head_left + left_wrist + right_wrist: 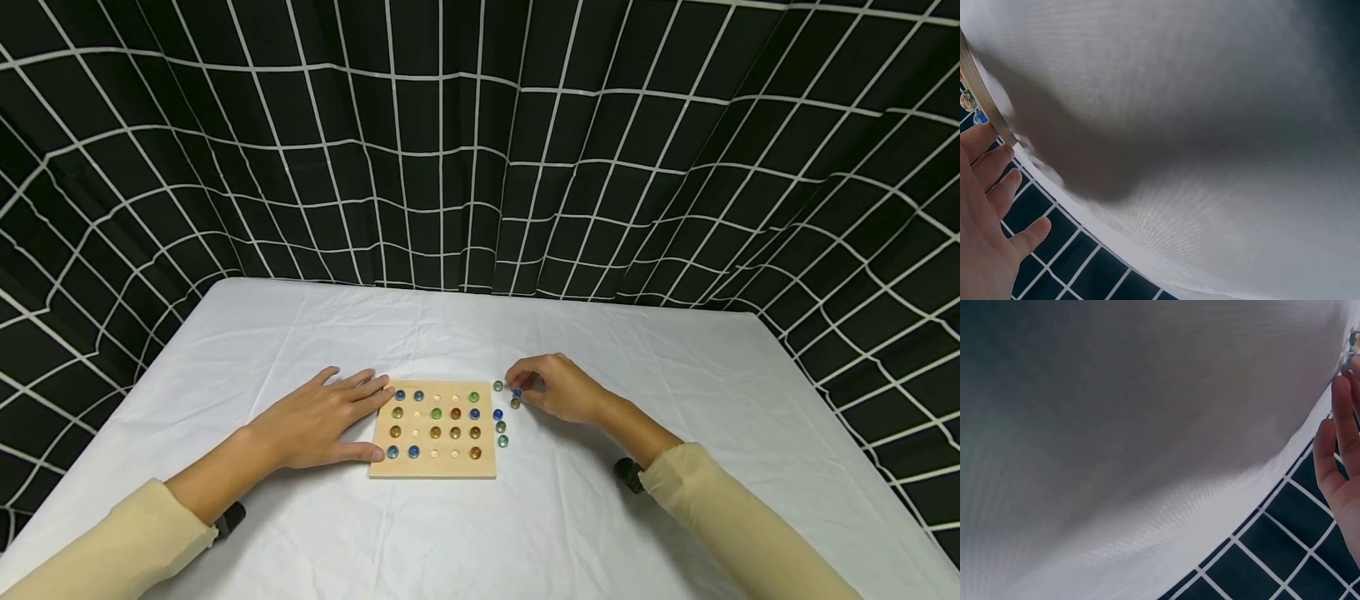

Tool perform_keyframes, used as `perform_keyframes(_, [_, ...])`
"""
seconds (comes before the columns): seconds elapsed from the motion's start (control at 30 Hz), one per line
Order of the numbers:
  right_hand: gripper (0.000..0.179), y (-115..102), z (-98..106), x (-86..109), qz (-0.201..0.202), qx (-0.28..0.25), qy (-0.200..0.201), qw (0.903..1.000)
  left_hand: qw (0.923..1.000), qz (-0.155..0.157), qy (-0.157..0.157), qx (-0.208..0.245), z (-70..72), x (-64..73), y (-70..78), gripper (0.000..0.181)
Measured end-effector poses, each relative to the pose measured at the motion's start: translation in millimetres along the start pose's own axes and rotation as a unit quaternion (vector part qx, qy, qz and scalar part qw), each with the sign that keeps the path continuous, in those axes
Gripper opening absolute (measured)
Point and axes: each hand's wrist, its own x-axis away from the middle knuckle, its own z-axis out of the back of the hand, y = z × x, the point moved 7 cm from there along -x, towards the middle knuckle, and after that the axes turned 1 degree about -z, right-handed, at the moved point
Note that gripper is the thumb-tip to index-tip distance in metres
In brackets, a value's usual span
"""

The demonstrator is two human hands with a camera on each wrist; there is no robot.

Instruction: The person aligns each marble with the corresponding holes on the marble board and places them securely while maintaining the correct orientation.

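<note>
A pale wooden board (442,472) with rows of round hollows lies on the table, many of them holding glass marbles in blue, green and amber. My left hand (318,417) rests spread at the board's left side, its fingertips and thumb touching the edge; the left wrist view also shows this hand (988,200) against the board. Right of the board, my right hand (562,389) pinches a blue marble (517,393) between thumb and fingertips. An amber marble (515,403) lies just below it. The right wrist view catches only part of the right hand (1344,444).
Several loose marbles stand along the board's right edge: a green marble (498,386) at the top, a blue marble (498,414) and a green marble (503,442) lower down. A white cloth (300,533) covers the table. Behind hangs a black curtain (480,167) with white grid lines.
</note>
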Motion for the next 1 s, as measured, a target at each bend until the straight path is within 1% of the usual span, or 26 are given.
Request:
perform_keyframes(0.2, [0.026, -4.0, 4.9, 2.9, 0.011, 0.000, 0.010, 0.9999, 1.0000, 0.000, 0.003, -0.001, 1.1, -0.2, 0.0, 0.091])
perform_keyframes(0.4, [0.025, -17.3, 4.3, 6.3, 0.031, -0.021, 0.009, 0.9993, 1.0000, -0.002, 0.002, 0.002, -0.3, 0.2, 0.0, 0.091])
perform_keyframes(0.6, [0.024, -32.1, -3.0, 8.9, 0.043, -0.025, -0.004, 0.9988, 1.0000, 0.000, 0.002, 0.000, -1.4, -0.4, -0.9, 0.091])
perform_keyframes(0.77, [0.025, -44.9, -11.2, 10.2, 0.046, -0.037, -0.024, 0.9980, 1.0000, 0.001, 0.002, 0.000, -1.4, -0.1, -0.8, 0.091])
perform_keyframes(1.0, [0.025, -61.7, -21.6, 10.0, 0.070, -0.039, -0.045, 0.9958, 1.0000, 0.003, 0.001, 0.003, -0.6, 0.0, 0.0, 0.091])
